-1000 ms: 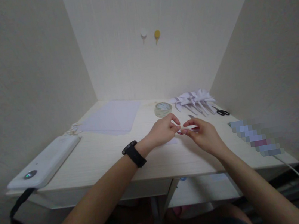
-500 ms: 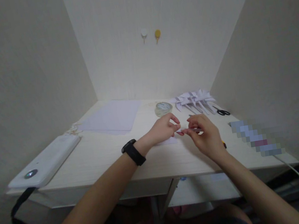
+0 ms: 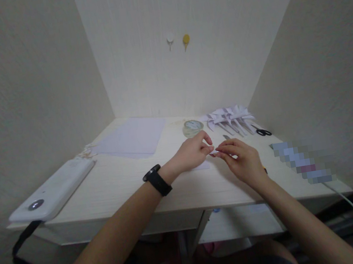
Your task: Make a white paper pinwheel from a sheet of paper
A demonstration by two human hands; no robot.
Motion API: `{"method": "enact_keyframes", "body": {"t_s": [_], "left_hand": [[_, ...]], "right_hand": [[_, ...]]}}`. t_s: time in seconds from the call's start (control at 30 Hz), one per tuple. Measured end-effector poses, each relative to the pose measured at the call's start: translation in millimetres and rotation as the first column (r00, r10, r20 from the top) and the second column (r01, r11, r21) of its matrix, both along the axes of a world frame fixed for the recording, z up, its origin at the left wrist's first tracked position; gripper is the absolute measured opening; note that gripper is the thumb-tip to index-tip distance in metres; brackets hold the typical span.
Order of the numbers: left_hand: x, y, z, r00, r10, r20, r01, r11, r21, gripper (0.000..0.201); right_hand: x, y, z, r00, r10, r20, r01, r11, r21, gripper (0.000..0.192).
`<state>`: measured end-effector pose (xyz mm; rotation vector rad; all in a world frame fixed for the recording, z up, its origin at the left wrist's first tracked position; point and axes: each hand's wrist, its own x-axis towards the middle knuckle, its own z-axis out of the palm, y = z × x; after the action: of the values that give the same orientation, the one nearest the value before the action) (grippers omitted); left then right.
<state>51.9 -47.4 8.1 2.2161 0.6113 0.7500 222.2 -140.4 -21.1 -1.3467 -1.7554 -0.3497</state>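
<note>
The pale wooden desk (image 3: 114, 184) is carrying lilac paper sheets (image 3: 132, 137) at its far left and white folded paper pieces (image 3: 230, 117) at its far right. Near the front edge's middle, the left hand (image 3: 192, 153) and right hand (image 3: 243, 161) are both pinching one small white paper piece (image 3: 216, 151) between pressed fingertips. For a crisp fold, edges are best aligned before pressing.

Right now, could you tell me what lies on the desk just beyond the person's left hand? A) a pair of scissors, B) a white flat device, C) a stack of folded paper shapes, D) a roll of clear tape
D: the roll of clear tape sits on the desk directly behind the left hand, while the scissors and the folded paper shapes lie further right.
</note>
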Motion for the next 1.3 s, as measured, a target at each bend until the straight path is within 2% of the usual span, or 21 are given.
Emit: {"method": "enact_keyframes", "body": {"t_s": [0.17,0.33,0.4,0.53,0.6,0.67,0.8,1.0,1.17,1.23,1.3], "left_hand": [[-3.7,-2.4,2.2,0.998,-0.025,-0.066,0.036,0.985,0.171,0.009],[-5.6,-4.3,0.9,0.991,-0.042,-0.124,0.081,0.942,0.326,0.008],[-5.7,-5.5,-0.1,0.986,-0.046,-0.160,0.105,0.918,0.384,0.006],[-4.7,-8.7,-1.6,0.975,-0.039,-0.217,0.138,0.876,0.462,0.006],[-3.6,-10.1,-2.1,0.972,-0.044,-0.233,0.160,0.847,0.507,0.007],[-2.3,-11.3,-2.2,0.969,-0.058,-0.240,0.185,0.813,0.552,0.008],[-0.7,-12.5,-1.3,0.965,-0.064,-0.253,0.210,0.767,0.607,0.011],[-1.4,-12.0,-0.6,0.964,-0.055,-0.260,0.216,0.732,0.646,0.013],[-2.2,-11.5,-4.4,0.964,-0.047,-0.260,0.222,0.676,0.702,0.016],[-1.8,-11.3,-5.9,0.967,-0.052,-0.250,0.221,0.660,0.718,0.017],[-1.1,-11.0,-6.6,0.972,-0.050,-0.230,0.204,0.667,0.717,0.016]], "right_hand": [[3.0,-1.7,4.1,0.999,-0.040,0.018,0.042,0.984,-0.174,0.021],[9.3,-0.3,10.7,0.999,0.003,-0.037,-0.016,0.938,-0.346,0.023],[11.9,0.7,15.9,0.996,0.031,-0.089,-0.068,0.892,-0.446,0.025],[16.2,0.9,28.4,0.969,0.105,-0.222,-0.225,0.742,-0.632,0.036],[17.4,0.0,33.4,0.951,0.121,-0.284,-0.286,0.689,-0.666,0.039],[18.2,-1.0,36.5,0.940,0.128,-0.317,-0.318,0.664,-0.676,0.038],[19.8,-0.9,36.7,0.933,0.154,-0.324,-0.344,0.648,-0.680,0.035],[20.0,1.9,33.0,0.908,0.099,-0.407,-0.363,0.670,-0.648,0.029],[17.6,-0.4,35.2,0.898,0.106,-0.426,-0.390,0.639,-0.663,0.027],[18.1,-0.5,34.2,0.900,0.097,-0.426,-0.379,0.657,-0.651,0.026],[19.5,0.8,30.8,0.901,0.066,-0.429,-0.348,0.703,-0.621,0.026]]}}
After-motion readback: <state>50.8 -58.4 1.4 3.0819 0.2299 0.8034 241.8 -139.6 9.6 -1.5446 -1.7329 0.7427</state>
